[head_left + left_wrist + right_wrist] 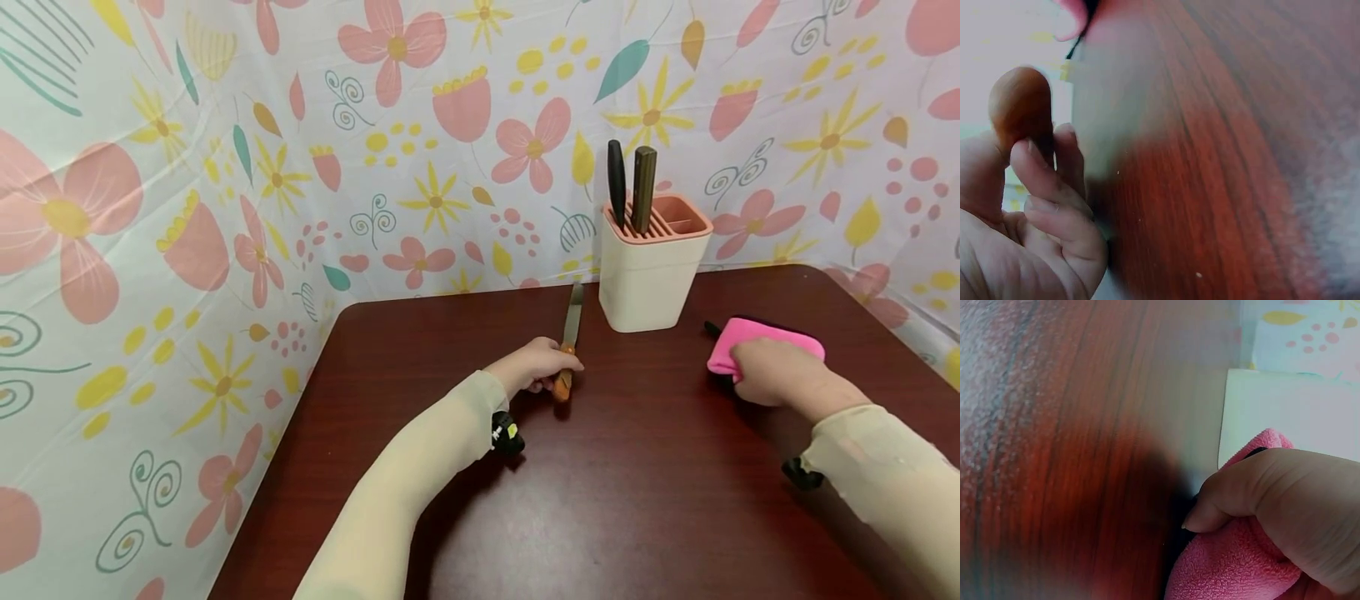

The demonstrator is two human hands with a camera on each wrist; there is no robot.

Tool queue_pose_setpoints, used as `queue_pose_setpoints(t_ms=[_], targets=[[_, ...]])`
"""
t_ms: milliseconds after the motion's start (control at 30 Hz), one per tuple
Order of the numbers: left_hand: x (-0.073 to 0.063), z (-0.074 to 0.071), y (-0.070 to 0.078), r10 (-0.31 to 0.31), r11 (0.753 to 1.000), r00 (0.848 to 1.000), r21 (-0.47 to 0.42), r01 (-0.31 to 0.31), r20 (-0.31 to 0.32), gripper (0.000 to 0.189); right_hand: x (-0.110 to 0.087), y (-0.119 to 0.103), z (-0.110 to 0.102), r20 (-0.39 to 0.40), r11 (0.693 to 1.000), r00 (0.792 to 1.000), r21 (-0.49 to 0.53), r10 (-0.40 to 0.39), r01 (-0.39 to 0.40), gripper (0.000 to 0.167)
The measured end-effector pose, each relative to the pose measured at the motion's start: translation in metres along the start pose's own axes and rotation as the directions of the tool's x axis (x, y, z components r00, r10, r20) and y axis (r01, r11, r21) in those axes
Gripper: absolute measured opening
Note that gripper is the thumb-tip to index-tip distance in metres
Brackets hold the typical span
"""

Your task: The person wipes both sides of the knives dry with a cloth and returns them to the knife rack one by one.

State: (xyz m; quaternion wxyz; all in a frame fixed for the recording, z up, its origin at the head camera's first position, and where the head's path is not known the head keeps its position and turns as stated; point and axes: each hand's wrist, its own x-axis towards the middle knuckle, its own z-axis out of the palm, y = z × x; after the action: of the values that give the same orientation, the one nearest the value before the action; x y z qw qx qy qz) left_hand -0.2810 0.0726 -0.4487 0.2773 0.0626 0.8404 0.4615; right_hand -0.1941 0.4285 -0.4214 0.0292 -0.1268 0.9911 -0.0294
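A knife (572,321) with an orange-brown wooden handle (1022,103) is in my left hand (542,364), its blade pointing toward the back wall. Thumb and fingers pinch the handle, as the left wrist view shows close up. On the right, my right hand (776,371) grips a folded pink cloth (1235,562), with the thumb pressed on it. Black material shows along the cloth's edge, and a short black piece (712,329) pokes out at its left end; what it belongs to is hidden.
A cream knife holder (645,287) with a slotted pink top stands at the back between the hands. A black-handled knife (617,183) and a brown-handled knife (643,187) stand in its slots. Flower-patterned cloth (450,167) hangs behind the dark red wooden table (585,517).
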Motion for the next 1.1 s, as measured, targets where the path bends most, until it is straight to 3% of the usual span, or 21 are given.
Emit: queue_pose_setpoints(t_ms=[267, 433, 600, 667, 733, 833, 933, 1033, 1100], targets=[[-0.003, -0.01, -0.01, 0.06, 0.986, 0.997, -0.157, -0.053, 0.042, 0.025, 0.001, 0.002, -0.003, -0.012, 1.0, 1.0, 0.017, -0.001, 0.001, 0.009], [-0.009, -0.017, -0.015, 0.093, 0.982, 0.995, -0.167, -0.085, 0.039, 0.025, 0.0, 0.013, -0.005, -0.026, 0.997, 0.998, 0.053, -0.058, 0.059, 0.051], [-0.022, -0.025, -0.018, 0.139, 0.966, 0.989, -0.228, -0.124, 0.052, 0.03, -0.008, 0.02, -0.016, -0.008, 0.989, 1.0, 0.146, -0.008, 0.009, 0.022], [-0.03, -0.028, -0.017, 0.16, 0.954, 0.986, -0.263, -0.141, 0.05, 0.033, -0.013, 0.019, -0.026, -0.013, 0.983, 1.0, 0.183, 0.013, -0.01, 0.022], [-0.041, -0.031, -0.016, 0.191, 0.939, 0.981, -0.299, -0.171, 0.037, 0.035, -0.018, 0.013, -0.038, -0.026, 0.967, 1.0, 0.253, -0.011, 0.018, 0.038], [-0.059, -0.036, -0.012, 0.249, 0.911, 0.968, -0.34, -0.232, 0.009, 0.032, -0.024, -0.002, -0.059, -0.053, 0.935, 0.995, 0.339, -0.088, 0.101, 0.059], [-0.074, -0.042, -0.006, 0.323, 0.874, 0.946, -0.382, -0.302, -0.007, 0.025, -0.026, -0.018, -0.081, -0.133, 0.915, 0.977, 0.35, -0.165, 0.202, 0.059], [-0.089, -0.049, 0.003, 0.385, 0.844, 0.923, -0.397, -0.361, -0.02, 0.021, -0.026, -0.034, -0.102, -0.25, 0.922, 0.948, 0.28, -0.198, 0.267, 0.052], [-0.098, -0.054, 0.01, 0.418, 0.824, 0.908, -0.404, -0.397, -0.039, 0.023, -0.023, -0.047, -0.117, -0.293, 0.909, 0.93, 0.282, -0.223, 0.306, 0.052]])
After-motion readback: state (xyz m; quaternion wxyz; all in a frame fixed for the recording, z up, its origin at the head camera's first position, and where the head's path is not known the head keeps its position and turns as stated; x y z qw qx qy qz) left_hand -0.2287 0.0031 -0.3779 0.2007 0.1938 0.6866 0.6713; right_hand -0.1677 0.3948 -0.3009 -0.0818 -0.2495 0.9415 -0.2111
